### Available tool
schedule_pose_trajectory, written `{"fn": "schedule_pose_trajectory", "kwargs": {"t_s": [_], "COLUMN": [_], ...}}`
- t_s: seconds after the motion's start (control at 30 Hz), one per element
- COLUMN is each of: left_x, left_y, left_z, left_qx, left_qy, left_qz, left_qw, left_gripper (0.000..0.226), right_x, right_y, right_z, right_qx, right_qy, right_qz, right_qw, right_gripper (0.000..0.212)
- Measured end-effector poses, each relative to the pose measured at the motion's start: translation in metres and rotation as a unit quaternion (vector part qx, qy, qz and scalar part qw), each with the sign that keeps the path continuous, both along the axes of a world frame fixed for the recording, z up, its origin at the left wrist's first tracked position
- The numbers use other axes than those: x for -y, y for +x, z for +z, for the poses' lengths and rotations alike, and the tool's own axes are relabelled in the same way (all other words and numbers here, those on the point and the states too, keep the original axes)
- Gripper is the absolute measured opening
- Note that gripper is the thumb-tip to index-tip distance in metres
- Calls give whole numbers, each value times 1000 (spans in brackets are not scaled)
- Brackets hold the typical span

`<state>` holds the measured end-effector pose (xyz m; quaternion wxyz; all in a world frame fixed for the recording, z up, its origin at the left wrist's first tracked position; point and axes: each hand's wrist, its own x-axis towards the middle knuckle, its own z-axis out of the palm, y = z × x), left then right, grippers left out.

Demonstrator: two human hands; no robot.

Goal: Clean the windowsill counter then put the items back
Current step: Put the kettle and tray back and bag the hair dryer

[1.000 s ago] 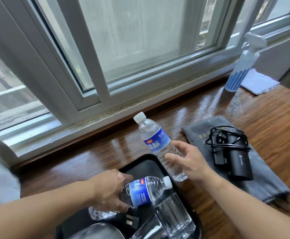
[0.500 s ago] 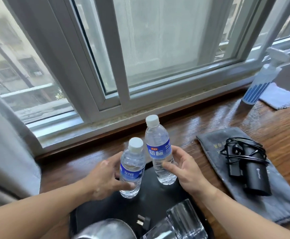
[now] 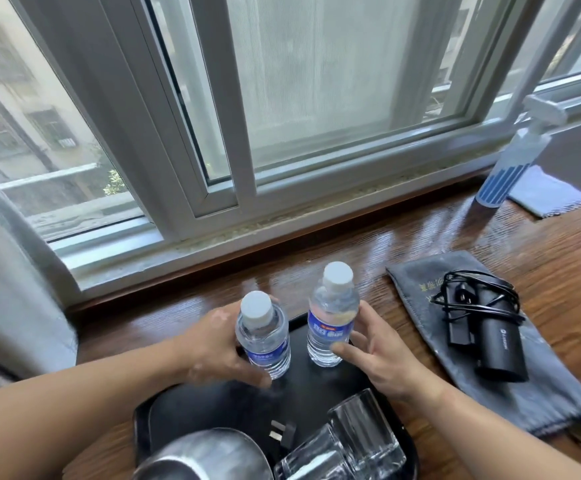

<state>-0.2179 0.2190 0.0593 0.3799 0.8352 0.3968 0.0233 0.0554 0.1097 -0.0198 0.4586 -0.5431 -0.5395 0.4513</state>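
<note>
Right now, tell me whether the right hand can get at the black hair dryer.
Probably yes: the right hand is only loosely at a bottle, and the hair dryer lies uncovered on the grey pouch beside it.

- We saw the kettle cut off by the bottom edge.
- We could not read the lettering on the pouch.
- The left bottle hid the fingers of our left hand.

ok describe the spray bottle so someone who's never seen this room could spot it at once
Follow the wooden counter under the window to the far right. There the spray bottle stands beside a pale blue cloth. Unlike the two round-capped water bottles nearer the person, it has a white trigger head and blue vertical stripes.
</note>
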Motion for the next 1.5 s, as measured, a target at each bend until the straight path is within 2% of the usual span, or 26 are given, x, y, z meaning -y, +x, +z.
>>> {"fn": "schedule_pose_trajectory", "kwargs": {"t_s": [0.07,0.2,0.3,0.4,0.5,0.67,0.8,0.9,1.0,1.1,1.2,1.3,1.5], "left_x": [-2,3,9,14,17,25,24,24,27,34,37,42,51], "left_y": [-5,-7,-3,3,15,41,37,36,42,47,52,55,57], "left_z": [16,39,40,39,41,52,64,75,74,69,66,65,62], "left_qx": [44,113,127,133,121,42,44,51,75,93,87,63,76], "left_qy": [-17,-35,-13,19,33,64,-22,-55,-37,-14,13,35,-21], "left_qz": [-11,-9,20,48,89,136,112,99,155,220,269,286,323], "left_qw": [999,993,992,990,988,988,993,992,984,971,959,955,943], "left_gripper": [96,73,61,54,58,70,77,58,30,22,27,45,53], "right_x": [4,7,7,2,-6,-25,-30,-28,-29,-33,-39,-44,-47], "right_y": [1,-1,-2,-6,-8,-4,-1,-3,-6,-3,5,8,11], "right_z": [2,7,6,10,18,24,24,22,24,26,24,20,15], "right_qx": [11,51,140,227,228,208,214,207,234,257,252,255,265], "right_qy": [0,11,23,47,44,-4,-38,-44,-21,-5,-8,3,28], "right_qz": [6,14,10,-49,-39,12,19,28,12,18,62,83,94], "right_qw": [1000,999,990,972,972,978,976,977,972,966,966,963,959], "right_gripper": [60,56,61,62,62,56,59,64,67,60,64,65,61]}}
